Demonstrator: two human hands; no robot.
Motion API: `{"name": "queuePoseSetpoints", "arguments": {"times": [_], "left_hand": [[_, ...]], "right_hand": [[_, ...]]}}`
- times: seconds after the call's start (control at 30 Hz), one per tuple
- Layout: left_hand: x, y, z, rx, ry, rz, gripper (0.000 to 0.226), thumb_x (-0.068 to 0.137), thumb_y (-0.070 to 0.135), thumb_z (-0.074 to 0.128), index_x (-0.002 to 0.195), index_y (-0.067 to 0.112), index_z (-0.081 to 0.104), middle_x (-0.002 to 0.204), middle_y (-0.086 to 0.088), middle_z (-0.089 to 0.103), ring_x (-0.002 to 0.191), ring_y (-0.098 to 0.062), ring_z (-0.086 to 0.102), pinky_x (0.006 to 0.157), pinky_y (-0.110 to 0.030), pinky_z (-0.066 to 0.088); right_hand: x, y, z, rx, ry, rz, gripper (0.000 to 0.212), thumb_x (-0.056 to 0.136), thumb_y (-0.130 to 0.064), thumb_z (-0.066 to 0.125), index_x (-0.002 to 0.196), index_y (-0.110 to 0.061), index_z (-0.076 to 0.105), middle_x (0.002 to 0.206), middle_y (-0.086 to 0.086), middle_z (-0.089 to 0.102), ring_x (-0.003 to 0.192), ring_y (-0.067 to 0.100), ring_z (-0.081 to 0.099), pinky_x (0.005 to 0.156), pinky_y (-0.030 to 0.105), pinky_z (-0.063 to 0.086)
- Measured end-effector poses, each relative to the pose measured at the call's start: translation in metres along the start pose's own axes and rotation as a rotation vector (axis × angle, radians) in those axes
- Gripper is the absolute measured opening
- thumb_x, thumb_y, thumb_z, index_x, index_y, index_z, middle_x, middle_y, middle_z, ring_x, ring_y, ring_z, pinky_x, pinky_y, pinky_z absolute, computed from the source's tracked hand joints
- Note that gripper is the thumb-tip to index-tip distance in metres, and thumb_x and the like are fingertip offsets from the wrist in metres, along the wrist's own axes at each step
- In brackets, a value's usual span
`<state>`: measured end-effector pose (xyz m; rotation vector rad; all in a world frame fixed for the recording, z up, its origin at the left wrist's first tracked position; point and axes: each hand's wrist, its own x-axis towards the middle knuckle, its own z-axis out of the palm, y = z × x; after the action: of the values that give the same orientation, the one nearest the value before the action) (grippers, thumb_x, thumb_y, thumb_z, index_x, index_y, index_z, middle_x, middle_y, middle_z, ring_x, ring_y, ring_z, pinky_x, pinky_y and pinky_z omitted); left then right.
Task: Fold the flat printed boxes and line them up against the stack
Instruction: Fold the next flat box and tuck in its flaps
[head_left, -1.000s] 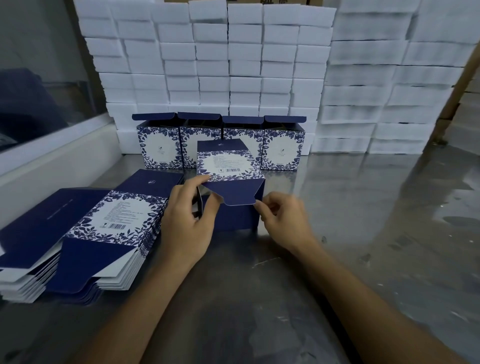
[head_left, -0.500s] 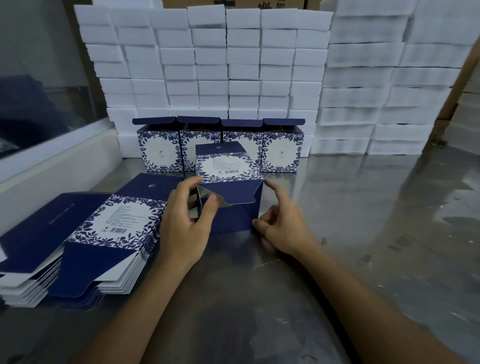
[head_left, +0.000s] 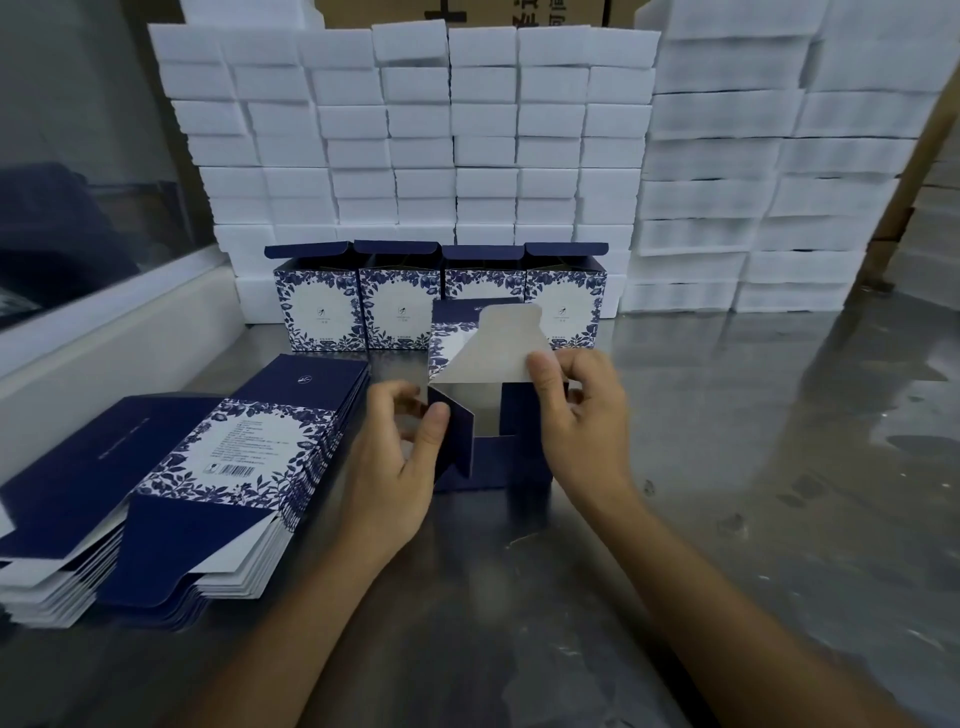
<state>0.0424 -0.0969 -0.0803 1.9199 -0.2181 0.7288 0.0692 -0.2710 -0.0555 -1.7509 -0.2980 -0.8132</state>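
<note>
Running along the far left, a pale ledge (head_left: 104, 332) under a glass pane (head_left: 78, 156) borders a grey, glossy metal table (head_left: 753, 467) that mirrors the light. Two fanned piles of flat printed boxes (head_left: 208, 467), navy with blue leaf borders and a barcode panel, lie on its left part. Just right of them the left hand (head_left: 395, 467) pinches a navy side flap (head_left: 457, 431) of the half-formed box (head_left: 493, 457) between thumb and curled fingers. That box lies at the table's middle, its open end facing the camera and its grey-white inner flap (head_left: 488, 348) raised. The right hand (head_left: 582, 410) pinches that flap's right edge with thumb and forefinger. Behind the box, four folded boxes (head_left: 441, 301) stand upright in a row, side by side, lids ajar, backed against a tall stack of white foam blocks (head_left: 415, 145). More white stacks (head_left: 769, 182) rise further right, with brown cardboard (head_left: 914, 171) at the edge.
</note>
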Motion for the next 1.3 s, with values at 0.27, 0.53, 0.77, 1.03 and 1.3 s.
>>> {"name": "queuePoseSetpoints", "arguments": {"times": [0.27, 0.53, 0.77, 1.03, 1.3], "left_hand": [[0.008, -0.006, -0.010, 0.241, 0.094, 0.168, 0.028, 0.099, 0.032, 0.041, 0.075, 0.020, 0.034, 0.065, 0.011, 0.034, 0.057, -0.007, 0.037, 0.051, -0.025, 0.026], [0.007, -0.010, -0.012, 0.300, -0.015, 0.120, 0.045, 0.092, 0.053, 0.045, 0.062, 0.020, 0.034, 0.065, 0.005, 0.038, 0.057, -0.012, 0.041, 0.053, -0.037, 0.035], [0.005, -0.022, -0.010, 0.443, -0.223, 0.030, 0.029, 0.098, 0.040, 0.049, 0.071, 0.027, 0.049, 0.083, 0.014, 0.045, 0.067, -0.014, 0.049, 0.065, -0.035, 0.041], [0.003, -0.017, -0.011, 0.681, -0.300, 0.026, 0.040, 0.099, 0.046, 0.043, 0.066, 0.025, 0.050, 0.084, 0.004, 0.049, 0.084, -0.025, 0.054, 0.072, -0.038, 0.042], [0.004, -0.021, -0.010, 0.793, -0.344, 0.041, 0.035, 0.100, 0.036, 0.045, 0.076, 0.017, 0.060, 0.094, 0.001, 0.051, 0.096, -0.025, 0.049, 0.079, -0.038, 0.036]], "right_hand": [[-0.006, -0.010, 0.006, -0.030, -0.057, -0.089, 0.031, 0.096, -0.045, 0.056, 0.076, -0.022, 0.054, 0.083, -0.002, 0.055, 0.084, 0.021, 0.051, 0.074, 0.032, 0.044], [-0.005, -0.007, 0.007, 0.001, -0.071, -0.008, 0.023, 0.094, -0.050, 0.053, 0.079, -0.033, 0.055, 0.090, -0.011, 0.057, 0.093, 0.019, 0.057, 0.076, 0.030, 0.048], [-0.003, -0.002, 0.005, 0.000, -0.066, 0.017, 0.020, 0.093, -0.056, 0.050, 0.082, -0.039, 0.054, 0.093, -0.016, 0.058, 0.097, 0.014, 0.058, 0.075, 0.027, 0.048], [0.000, -0.001, 0.003, 0.016, -0.054, 0.031, 0.021, 0.094, -0.050, 0.053, 0.081, -0.034, 0.056, 0.095, -0.012, 0.060, 0.099, 0.019, 0.059, 0.075, 0.030, 0.050], [0.001, -0.003, 0.002, 0.027, -0.062, 0.041, 0.023, 0.095, -0.053, 0.054, 0.081, -0.035, 0.057, 0.096, -0.011, 0.060, 0.099, 0.020, 0.059, 0.079, 0.037, 0.052]]}}
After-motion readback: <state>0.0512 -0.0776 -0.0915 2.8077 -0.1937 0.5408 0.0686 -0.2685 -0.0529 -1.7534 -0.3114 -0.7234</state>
